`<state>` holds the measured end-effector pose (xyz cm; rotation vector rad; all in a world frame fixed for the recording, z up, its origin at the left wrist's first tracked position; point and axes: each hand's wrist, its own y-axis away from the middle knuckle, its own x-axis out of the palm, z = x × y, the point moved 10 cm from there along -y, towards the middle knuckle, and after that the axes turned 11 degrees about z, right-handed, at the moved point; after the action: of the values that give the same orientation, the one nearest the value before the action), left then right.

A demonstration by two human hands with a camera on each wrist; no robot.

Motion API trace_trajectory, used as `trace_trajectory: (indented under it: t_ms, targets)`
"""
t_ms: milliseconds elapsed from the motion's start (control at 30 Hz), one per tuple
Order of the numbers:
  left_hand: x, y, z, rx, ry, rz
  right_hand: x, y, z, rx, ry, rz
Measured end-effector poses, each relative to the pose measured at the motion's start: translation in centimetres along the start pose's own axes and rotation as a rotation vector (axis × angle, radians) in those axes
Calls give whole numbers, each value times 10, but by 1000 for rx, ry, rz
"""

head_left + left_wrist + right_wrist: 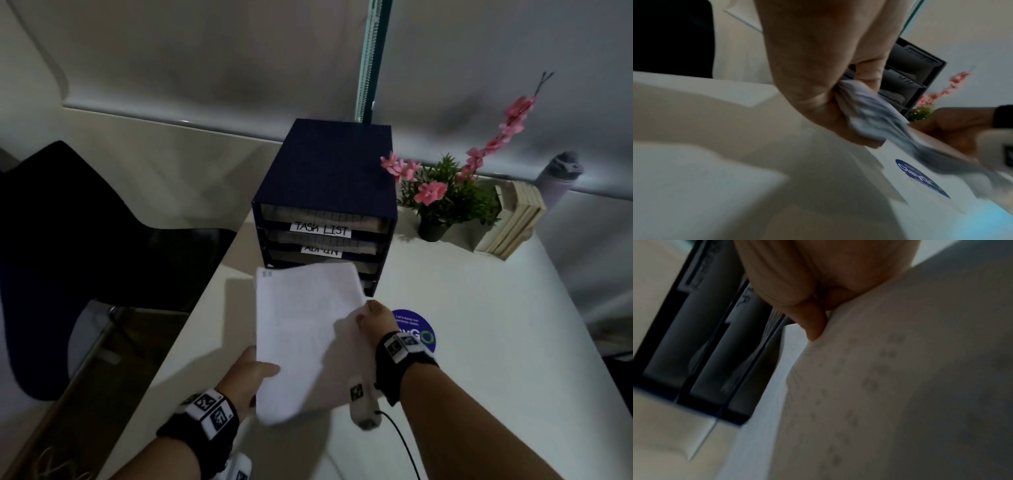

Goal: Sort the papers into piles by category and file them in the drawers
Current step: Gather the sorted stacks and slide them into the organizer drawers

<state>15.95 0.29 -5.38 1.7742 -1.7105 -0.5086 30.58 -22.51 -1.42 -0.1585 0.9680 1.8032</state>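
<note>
Both hands, left hand (251, 370) and right hand (375, 320), pinched the papers (308, 335), angling them toward the drawers (323, 246) for filing.

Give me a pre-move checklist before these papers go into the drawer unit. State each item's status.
1. Left hand grips the papers at their near edge: ok.
2. Right hand pinches their right edge: ok.
3. Papers lifted off the table, in front of the drawer unit: ok.
4. Target drawer identified: cannot tell; only the TASK LIST label reads fully, and the papers' text is too blurred to read.
5. Lower drawers visible: not ok; the papers hide them.
6. Papers flat for sliding in: not ok; they sag and curl between the hands.
</note>
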Motion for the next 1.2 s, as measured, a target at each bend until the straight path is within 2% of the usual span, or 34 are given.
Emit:
trace_trajectory:
  t_ms: [67,133,267,333,400,533,600,833,1000,1200]
  targets:
    - [11,2,-8,-13,-72,76,-21,-13,-4,26,-143,-98]
    - [11,-7,-29,21,-196,70,-34,-21,-7,30,-259,-141]
    - [-6,-42,-80,91,-332,-80,-27,-27,2,-2,-287,-117]
    - [-8,-59,-97,95,-361,-113,-16,-24,1,45,-232,-79]
    - [-9,-74,-111,89,-357,-146,-8,-20,-3,46,-284,-57]
    - [-19,-103,-141,140,-498,-225,-24,-22,-1,-21,-370,-196]
    - [-21,-113,-150,171,-500,-256,-29,-32,0,-31,-412,-206]
    - [-34,-144,-166,161,-414,-309,-28,-51,28,-114,-297,-150]
    - [-34,-143,-174,107,-553,-387,-22,-62,29,-127,-235,-126]
    - [-33,-144,-174,108,-556,-428,-19,-66,27,-102,-193,-109]
